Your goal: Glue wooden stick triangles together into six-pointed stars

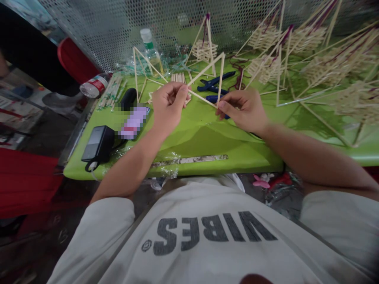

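- Green table (201,138) fills the space before the person, and behind it I see a grey panel (112,33) full of small holes
- Left hand (167,104) pinches one corner of a triangle of thin sticks (205,70), with the thumb pressed against the fingers
- Right hand (247,108) also grasps the triangle, at its lower right corner, between thumb and fingertips
- This triangle is raised over the middle of the table, between the two hands, with its top corner pointing away from the person
- Just beyond it lie dark blue pliers (214,83), and near them is a dark red cord (238,73)
- Behind the left hand I notice a bundle of short sticks (178,77) and, more to the left, a standing stick frame (136,75)
- Nearer to the left edge are a phone (134,124) and a black box (99,142) with a cable
- At the back stands a bottle (150,47) with a white cap
- On the right side are several stick models (265,69), some with purple thread at the top
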`<state>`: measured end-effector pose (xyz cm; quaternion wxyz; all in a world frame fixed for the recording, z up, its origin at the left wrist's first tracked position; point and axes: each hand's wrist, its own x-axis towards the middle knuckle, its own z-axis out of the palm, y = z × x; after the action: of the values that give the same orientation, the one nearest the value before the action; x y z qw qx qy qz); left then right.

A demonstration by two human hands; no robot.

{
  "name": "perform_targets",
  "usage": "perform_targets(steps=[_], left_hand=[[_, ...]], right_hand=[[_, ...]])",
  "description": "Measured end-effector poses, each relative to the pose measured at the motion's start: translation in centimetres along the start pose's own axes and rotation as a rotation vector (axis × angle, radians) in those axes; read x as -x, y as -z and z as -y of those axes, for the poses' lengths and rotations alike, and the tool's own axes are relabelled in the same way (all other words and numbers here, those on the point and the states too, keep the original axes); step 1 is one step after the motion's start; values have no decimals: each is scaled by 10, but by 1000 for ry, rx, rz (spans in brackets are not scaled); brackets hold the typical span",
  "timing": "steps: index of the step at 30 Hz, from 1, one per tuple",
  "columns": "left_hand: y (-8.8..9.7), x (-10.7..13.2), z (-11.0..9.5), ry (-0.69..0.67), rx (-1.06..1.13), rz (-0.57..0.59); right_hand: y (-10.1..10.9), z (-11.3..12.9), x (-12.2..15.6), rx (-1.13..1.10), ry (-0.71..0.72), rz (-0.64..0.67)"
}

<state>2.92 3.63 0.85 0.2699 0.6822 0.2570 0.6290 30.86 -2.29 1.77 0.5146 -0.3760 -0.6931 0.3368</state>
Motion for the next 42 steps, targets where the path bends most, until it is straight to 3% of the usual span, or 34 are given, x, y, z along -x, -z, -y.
perform_targets(steps=[5, 10, 18, 25, 33, 42], left_hand=[[1, 6, -7, 37, -81, 119], [0, 9, -15, 32, -95, 199], [4, 7, -13, 108, -59, 255], [5, 7, -10, 183, 1, 302], [7, 4, -3, 184, 48, 265], [6, 5, -10, 180, 10, 268]], right_hand=[[1, -5, -3, -88, 46, -121], [2, -15, -13, -212, 199, -289], [2, -26, -19, -139, 346, -310], [8, -26, -17, -112, 284, -263], [15, 7, -11, -120, 60, -194], [12, -1, -12, -139, 95, -205]])
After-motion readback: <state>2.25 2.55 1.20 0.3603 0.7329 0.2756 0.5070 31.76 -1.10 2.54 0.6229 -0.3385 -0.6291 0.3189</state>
